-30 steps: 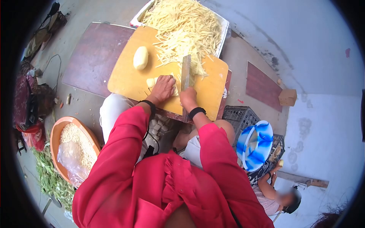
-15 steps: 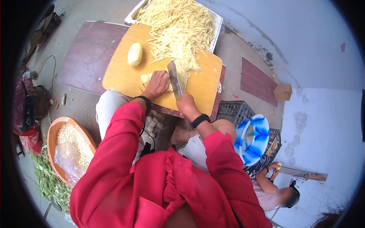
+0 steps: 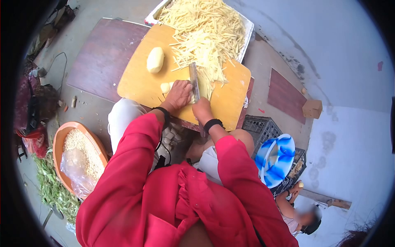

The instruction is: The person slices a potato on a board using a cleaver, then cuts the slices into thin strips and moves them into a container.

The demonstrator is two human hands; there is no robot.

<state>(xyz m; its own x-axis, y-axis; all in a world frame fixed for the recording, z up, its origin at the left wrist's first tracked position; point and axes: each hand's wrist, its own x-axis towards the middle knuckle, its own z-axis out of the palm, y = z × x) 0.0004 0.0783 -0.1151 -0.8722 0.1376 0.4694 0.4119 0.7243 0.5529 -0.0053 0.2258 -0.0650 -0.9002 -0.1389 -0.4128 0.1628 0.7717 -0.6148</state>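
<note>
My right hand (image 3: 202,110) is closed round the handle of a cleaver (image 3: 194,78), whose blade stands on edge over the yellow cutting board (image 3: 133,80). Just left of the blade, my left hand (image 3: 180,94) presses down with bent fingers on cut potato, mostly hidden under it. A small potato end piece (image 3: 165,87) lies by its thumb side. Farther up the board rests a whole peeled potato (image 3: 155,60). Right of the blade, potato strips (image 3: 201,49) spread across the board and join a large heap in a white box (image 3: 248,31).
At left stand an orange basin (image 3: 61,138) of pale kernels with a plastic bag, and green husks (image 3: 53,181). To the right are a black crate (image 3: 261,129), a blue-and-white basin (image 3: 273,160) and a cardboard box (image 3: 312,108). Another person (image 3: 292,210) sits lower right, holding something pale.
The whole view has shifted slightly, so the board appears farther right. The cleaver blade has turned a little and stands more edge-on. Both hands keep their holds.
</note>
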